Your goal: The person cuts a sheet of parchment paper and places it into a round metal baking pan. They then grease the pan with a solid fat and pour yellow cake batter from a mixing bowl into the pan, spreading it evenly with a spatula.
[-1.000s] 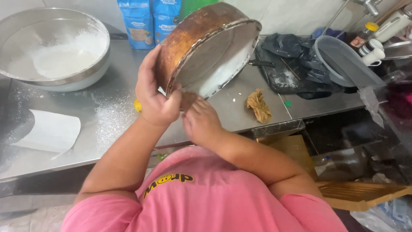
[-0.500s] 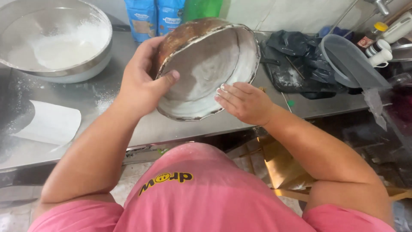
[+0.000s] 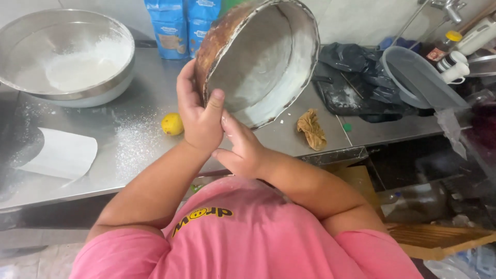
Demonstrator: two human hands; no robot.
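Note:
A round metal cake pan [image 3: 268,57], rusty brown outside and dusted white inside, is tilted up on edge above the steel counter [image 3: 150,150]. My left hand [image 3: 199,111] grips its rim at the lower left, thumb inside the pan. My right hand [image 3: 242,147] sits just under the left one, fingers spread and touching the pan's lower edge, holding nothing. A large steel bowl [image 3: 31,36] with white flour stands at the far left.
A small yellow lemon [image 3: 172,124] and spilled flour lie on the counter. A white paper sheet [image 3: 59,154] is at the left, blue packets [image 3: 181,26] at the back, a brown rag [image 3: 311,129], a black bag [image 3: 356,77] and a grey basin [image 3: 421,80] to the right.
The pan has been tipped from nearly flat to steeply on edge. My right hand moved from the pan's right side to beneath its lower rim, close to my left hand.

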